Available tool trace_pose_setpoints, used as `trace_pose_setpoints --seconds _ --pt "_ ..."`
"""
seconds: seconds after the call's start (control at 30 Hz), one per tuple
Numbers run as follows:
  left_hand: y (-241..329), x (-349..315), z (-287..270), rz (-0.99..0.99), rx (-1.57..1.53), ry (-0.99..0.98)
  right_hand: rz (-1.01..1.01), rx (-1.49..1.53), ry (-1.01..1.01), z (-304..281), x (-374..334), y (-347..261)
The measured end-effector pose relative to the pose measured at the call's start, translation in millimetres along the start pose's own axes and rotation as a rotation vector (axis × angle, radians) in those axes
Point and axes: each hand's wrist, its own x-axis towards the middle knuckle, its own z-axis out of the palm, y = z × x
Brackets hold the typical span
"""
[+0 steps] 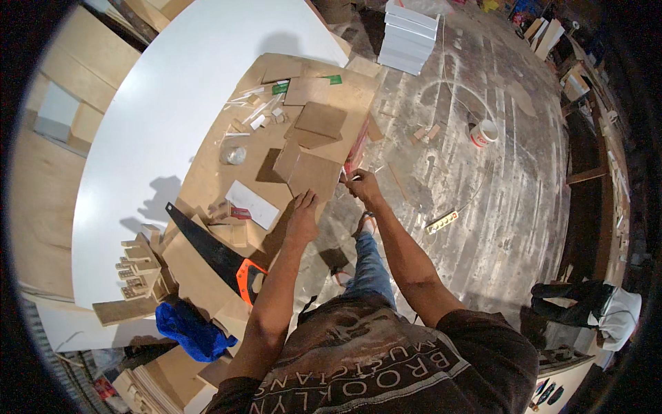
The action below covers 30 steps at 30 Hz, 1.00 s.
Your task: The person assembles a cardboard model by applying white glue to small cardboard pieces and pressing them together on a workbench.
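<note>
A thin brown wooden board lies at the right edge of the worktable, tilted against another piece. My left hand is closed on its near edge, fingers curled onto the wood. At the board's right corner my right hand is pinched shut; a small pale bit shows at its fingertips, too small to name. Just beyond that hand, a red and white item sits along the table edge. Another square brown board lies farther off. A white sheet is left of my left hand.
A handsaw with an orange and black handle lies at the left, near a blue cloth and notched wooden pieces. A clear round container stands among offcuts. On the floor are a power strip and a white bucket.
</note>
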Motion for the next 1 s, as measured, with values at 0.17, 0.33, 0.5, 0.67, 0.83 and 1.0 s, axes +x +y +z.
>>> trace_pose_setpoints --seconds 0.17,0.33,0.5,0.67,0.83,1.0 --pt "-0.2 -4.9 -6.4 -0.028 0.021 -0.018 -0.034 -0.075 -0.061 10.9 -22.7 15.5" --pt "1.0 -5.1 -6.7 -0.035 0.011 -0.016 -0.149 -0.23 -0.077 13.9 -37.2 38.6" --pt "-5.0 -5.3 -1.6 0.0 0.02 0.0 -0.105 -0.282 -0.179 8.8 -49.5 52.0" --pt "-2.3 -2.6 -1.5 -0.001 0.03 -0.006 -0.056 -0.184 -0.087 -3.3 -32.6 41.0" --pt "-4.3 -2.7 -0.1 -0.007 0.012 -0.011 -0.25 -0.396 0.133 -6.9 -9.9 16.6" --pt "-9.3 -6.7 0.8 -0.027 0.01 -0.019 -0.292 -0.477 0.126 5.8 -3.0 -6.3"
